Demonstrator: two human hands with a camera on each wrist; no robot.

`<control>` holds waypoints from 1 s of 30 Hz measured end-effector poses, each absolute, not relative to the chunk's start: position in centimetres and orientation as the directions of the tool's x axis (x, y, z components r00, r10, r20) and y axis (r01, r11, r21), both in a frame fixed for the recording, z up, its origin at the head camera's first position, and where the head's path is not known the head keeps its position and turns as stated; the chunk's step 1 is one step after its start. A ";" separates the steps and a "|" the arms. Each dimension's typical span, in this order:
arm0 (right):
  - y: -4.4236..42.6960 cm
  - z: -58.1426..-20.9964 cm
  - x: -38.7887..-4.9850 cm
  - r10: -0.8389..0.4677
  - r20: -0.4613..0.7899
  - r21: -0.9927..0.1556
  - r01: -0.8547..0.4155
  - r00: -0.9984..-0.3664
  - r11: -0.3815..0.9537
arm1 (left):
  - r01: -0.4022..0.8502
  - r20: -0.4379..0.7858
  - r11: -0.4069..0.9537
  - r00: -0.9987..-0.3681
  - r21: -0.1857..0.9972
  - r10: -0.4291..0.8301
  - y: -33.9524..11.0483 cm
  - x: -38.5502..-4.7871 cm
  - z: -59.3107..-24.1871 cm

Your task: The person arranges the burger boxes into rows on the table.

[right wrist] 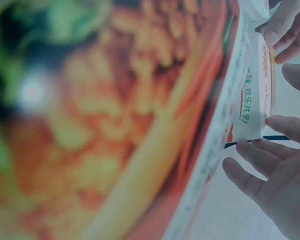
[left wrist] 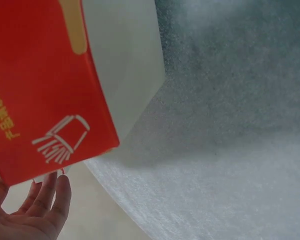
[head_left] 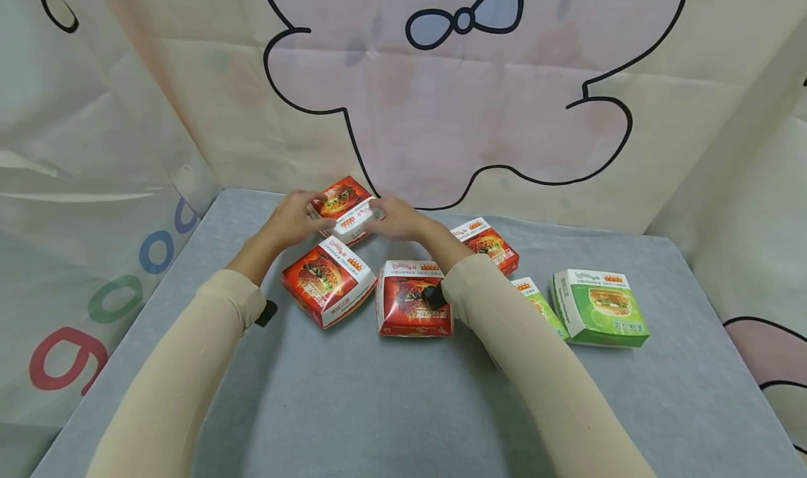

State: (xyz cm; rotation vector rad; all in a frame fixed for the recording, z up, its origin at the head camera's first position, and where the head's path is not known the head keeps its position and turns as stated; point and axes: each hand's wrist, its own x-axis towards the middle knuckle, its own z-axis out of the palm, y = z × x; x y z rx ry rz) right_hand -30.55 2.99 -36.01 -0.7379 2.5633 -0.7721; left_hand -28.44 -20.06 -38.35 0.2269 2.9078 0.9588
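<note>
Working now, by the look of things, on the far red box (head_left: 340, 199), at the back left of the grey table (head_left: 353, 408), between left hand (head_left: 286, 222) and right hand (head_left: 403, 220). Touching the box with loose, spread right fingers, not gripping. Reaching round the other end with left fingers and thumb; cannot tell if gripping or just touching. Probably calls next for soft, even hands on both ends, and for not bumping the near red box (head_left: 324, 278) just in front. Likely easy to dent, so best without hard squeezing.

Showing burger pictures on red tops and on the green box (head_left: 611, 306). Can read green Chinese writing (right wrist: 245, 102), "欢乐共享!", on the far red box's white side. Also showing slanted yellow writing (left wrist: 5, 127), too tilted and cut off to read. Cannot make out any brand name.
</note>
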 end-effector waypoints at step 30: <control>4.3 -36.0 -30.1 -0.565 -0.204 -0.652 -0.320 -0.799 0.687 | 0.156 -0.080 0.791 -0.965 0.591 0.250 -19.2 -28.5 -38.2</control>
